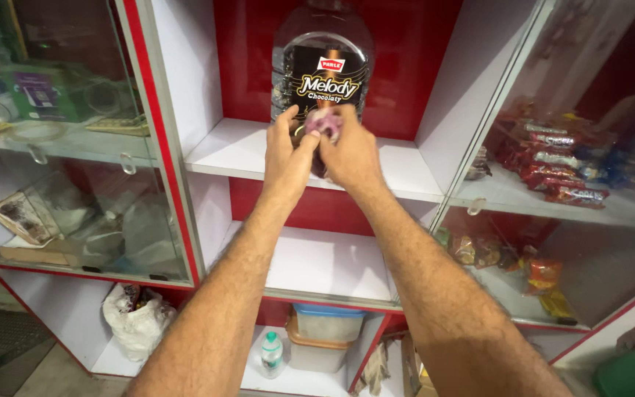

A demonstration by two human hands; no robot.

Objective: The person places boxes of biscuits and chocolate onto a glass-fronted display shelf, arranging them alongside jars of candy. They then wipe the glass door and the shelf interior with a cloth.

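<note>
— How are the arms posed?
— Both reach forward, the left hand [286, 158] and right hand [350, 156] curled together around a small purple object [324, 123].
— Where is it?
— Against the clear plastic candy jar [322, 62] on the white shelf [233, 151].

Above both hands, the clear glossy plastic jar [323, 66] carries a shiny dark label; the white shelf [238, 151] beneath looks smooth and matt (glass panes [75, 147] either side).
</note>
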